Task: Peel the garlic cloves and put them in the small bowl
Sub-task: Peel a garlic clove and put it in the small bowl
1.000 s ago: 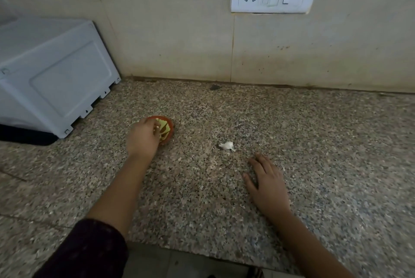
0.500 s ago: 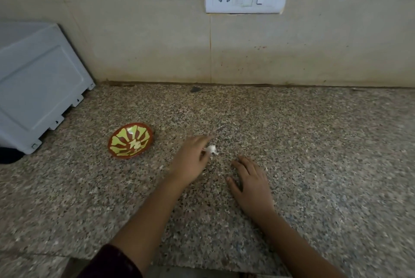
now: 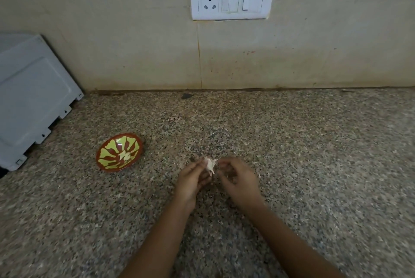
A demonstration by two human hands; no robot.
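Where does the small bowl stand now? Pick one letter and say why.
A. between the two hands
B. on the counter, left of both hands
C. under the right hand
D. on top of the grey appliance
B: the small bowl sits on the counter, off to the left of the left hand and right hand, which pinch a garlic clove between their fingertips, apart from it.
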